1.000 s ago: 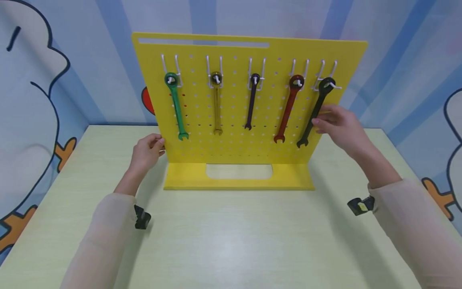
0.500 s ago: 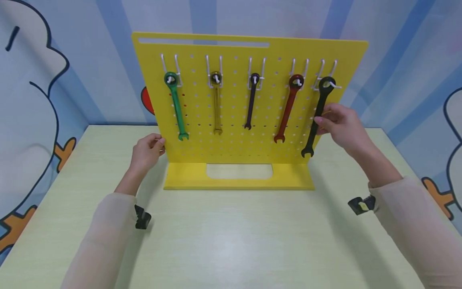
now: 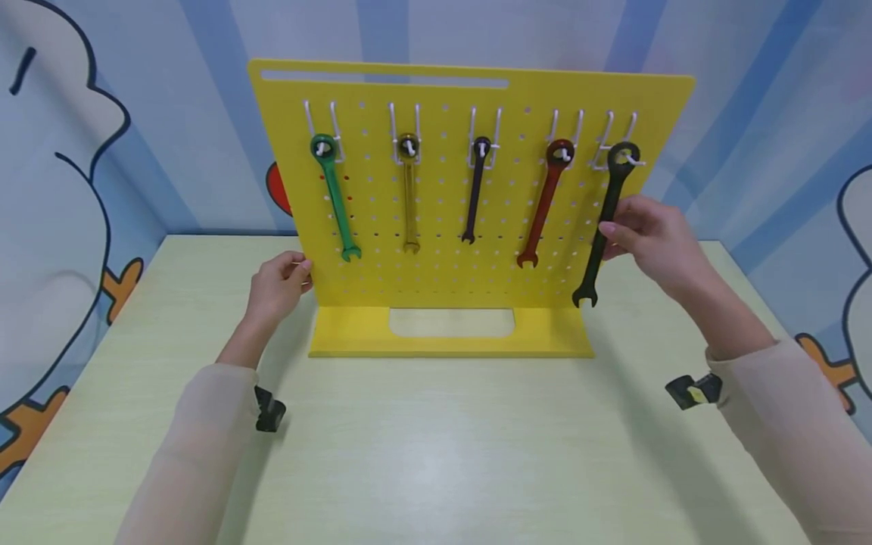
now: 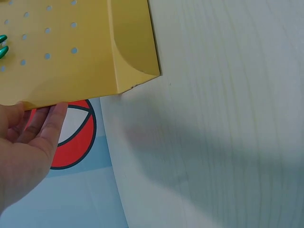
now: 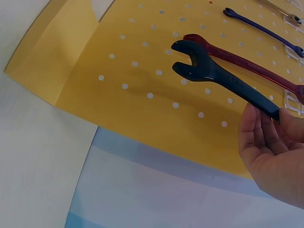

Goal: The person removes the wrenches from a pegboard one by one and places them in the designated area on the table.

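Observation:
A yellow pegboard (image 3: 436,272) stands upright on its base. My left hand (image 3: 275,289) holds its left edge between thumb and fingers. My right hand (image 3: 657,246) pinches the shank of a black combination wrench (image 3: 611,198) at the board's right side. That wrench's ring end is around the prong of the rightmost white hook (image 3: 601,155); its open end points down, tilted out from the board. In the right wrist view, the jaw of the black wrench (image 5: 228,81) overlaps a red wrench (image 5: 247,65) behind it.
On the other hooks hang a green wrench (image 3: 337,198), a gold wrench (image 3: 410,200), a dark purple wrench (image 3: 475,193) and the red wrench (image 3: 543,203). The board's base (image 3: 450,345) rests on a pale table (image 3: 436,439). A printed curtain (image 3: 450,30) is behind.
The lower end of the black wrench has swung right and outward from the board, with my right hand moving slightly right. The green wrench's lower end has shifted slightly right. My left hand stays put.

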The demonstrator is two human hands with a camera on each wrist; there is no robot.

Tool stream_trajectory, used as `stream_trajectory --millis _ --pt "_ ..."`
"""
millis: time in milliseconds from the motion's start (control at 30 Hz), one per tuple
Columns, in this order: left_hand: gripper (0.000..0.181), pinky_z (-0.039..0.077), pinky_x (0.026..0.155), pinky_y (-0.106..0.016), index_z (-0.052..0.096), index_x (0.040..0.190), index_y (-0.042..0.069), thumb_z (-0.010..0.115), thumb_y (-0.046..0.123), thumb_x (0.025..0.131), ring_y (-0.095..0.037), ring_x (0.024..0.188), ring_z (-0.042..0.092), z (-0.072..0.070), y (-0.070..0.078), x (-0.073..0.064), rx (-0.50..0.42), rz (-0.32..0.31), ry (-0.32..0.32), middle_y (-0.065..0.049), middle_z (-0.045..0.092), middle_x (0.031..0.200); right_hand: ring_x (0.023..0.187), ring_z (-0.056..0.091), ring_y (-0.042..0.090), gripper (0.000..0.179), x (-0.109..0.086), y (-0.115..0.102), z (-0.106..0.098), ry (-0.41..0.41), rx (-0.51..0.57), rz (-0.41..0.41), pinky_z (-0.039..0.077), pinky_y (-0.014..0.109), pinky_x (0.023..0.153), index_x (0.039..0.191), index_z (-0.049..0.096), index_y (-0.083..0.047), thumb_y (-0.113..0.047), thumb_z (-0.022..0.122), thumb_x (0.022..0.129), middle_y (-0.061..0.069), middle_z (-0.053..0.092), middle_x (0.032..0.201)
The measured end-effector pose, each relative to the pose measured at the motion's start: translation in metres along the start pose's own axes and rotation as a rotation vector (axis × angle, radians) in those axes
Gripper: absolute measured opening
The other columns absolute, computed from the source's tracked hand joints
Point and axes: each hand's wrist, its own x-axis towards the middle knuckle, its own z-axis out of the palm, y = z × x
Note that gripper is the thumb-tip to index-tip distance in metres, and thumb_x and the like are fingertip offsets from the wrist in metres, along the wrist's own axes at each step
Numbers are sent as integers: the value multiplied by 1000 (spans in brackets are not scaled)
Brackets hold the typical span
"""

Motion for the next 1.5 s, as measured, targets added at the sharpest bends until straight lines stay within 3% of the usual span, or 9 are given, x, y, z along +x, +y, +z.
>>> stream_trajectory --millis 333,733,1033,1267,1500 --pt "34 48 88 -33 49 119 -6 40 19 98 -31 103 54 0 0 -1 4 -7 -4 -23 54 112 70 63 12 20 -10 -3 -6 0 15 -24 53 21 66 103 52 4 -14 52 93 -7 65 82" --pt "33 49 87 -32 49 118 -6 41 19 98 -31 103 55 -1 -2 -1 1 -9 -2 -23 54 111 74 64 15 23 -27 -6 -12 -42 -78 -38 51 18 71 106 57 -1 -19 54 93 2 67 86" --pt "33 48 88 -33 49 118 -5 40 19 98 -31 104 54 0 -1 -1 0 -13 -8 -23 54 112 71 64 19 17 -36 1 -2 -83 -24 -40 54 23 68 103 58 3 -10 55 92 9 67 85" --pt "33 49 88 -33 49 118 -5 40 19 98 -30 104 55 1 -2 1 4 -7 -12 -22 54 111 72 64 21 19 -37 14 12 -196 7 -10 55 29 68 104 56 5 -11 53 93 16 65 87" --pt "33 49 87 -32 50 116 -5 40 21 98 -30 103 55 1 -3 1 0 -4 -3 -22 55 110 71 63 25 13 -37 21 35 -289 100 63 56 34 66 99 51 9 -1 52 92 18 61 85"
